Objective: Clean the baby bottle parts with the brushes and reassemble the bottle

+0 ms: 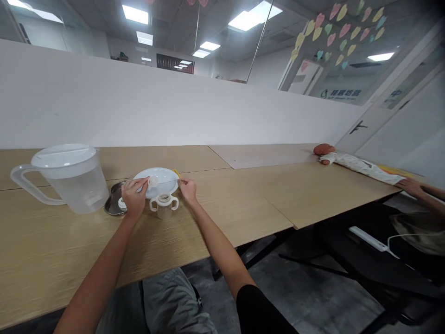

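Observation:
My left hand (135, 195) is closed in a pinch on a small translucent whitish piece (153, 182), held over a white plate (170, 187). Close by on the right, my right hand (188, 189) pinches a thin stick with a yellow end (176, 173); its fine shaft seems to run left toward the whitish piece. Between my wrists, a clear two-handled baby cup (164, 209) stands upright with its top open. Left of my left hand lies a dark metal tray (113, 204), holding a white ring-like part (121, 203) partly hidden by the hand.
A large clear pitcher with a white lid (81, 183) stands at the left. Along the wooden table (236, 199) to the right lies a doll in white clothes (361, 168), with another person's hand (412, 186) beside it. A white wall (156, 106) borders the far side.

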Demonstrator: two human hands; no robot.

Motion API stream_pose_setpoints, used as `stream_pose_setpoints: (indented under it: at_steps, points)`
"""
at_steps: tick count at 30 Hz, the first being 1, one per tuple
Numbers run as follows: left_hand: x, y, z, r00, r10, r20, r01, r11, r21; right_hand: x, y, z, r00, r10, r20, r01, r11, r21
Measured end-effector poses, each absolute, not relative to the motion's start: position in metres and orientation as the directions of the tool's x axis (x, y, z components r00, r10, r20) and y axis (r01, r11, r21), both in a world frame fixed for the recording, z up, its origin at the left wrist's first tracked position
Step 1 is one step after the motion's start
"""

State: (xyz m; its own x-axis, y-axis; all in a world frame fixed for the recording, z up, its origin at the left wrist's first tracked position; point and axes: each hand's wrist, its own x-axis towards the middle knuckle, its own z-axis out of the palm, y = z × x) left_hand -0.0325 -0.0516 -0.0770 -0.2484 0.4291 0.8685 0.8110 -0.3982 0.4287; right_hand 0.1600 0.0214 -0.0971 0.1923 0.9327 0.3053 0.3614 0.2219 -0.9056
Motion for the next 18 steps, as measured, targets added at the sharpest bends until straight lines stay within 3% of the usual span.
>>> stream_pose_setpoints:
  at_steps: [7, 13, 18]
  points:
    - [-0.032, -0.05, -0.082, -0.2, 0.44, 0.876, 0.85, -0.367, 0.379, 0.161, 0.014, -0.094, 0.153, 0.924, 0.35, 0.43, 0.256, -0.866]
    - [-0.034, -0.05, -0.085, -0.041, 0.479, 0.877, 0.918, -0.328, 0.222, 0.16, 0.013, -0.088, 0.205, 0.912, 0.354, 0.476, 0.223, -0.851]
    - [-0.035, -0.05, -0.086, 0.05, 0.495, 0.867, 0.948, -0.296, 0.114, 0.157, 0.007, -0.084, 0.179, 0.898, 0.403, 0.452, 0.289, -0.844]
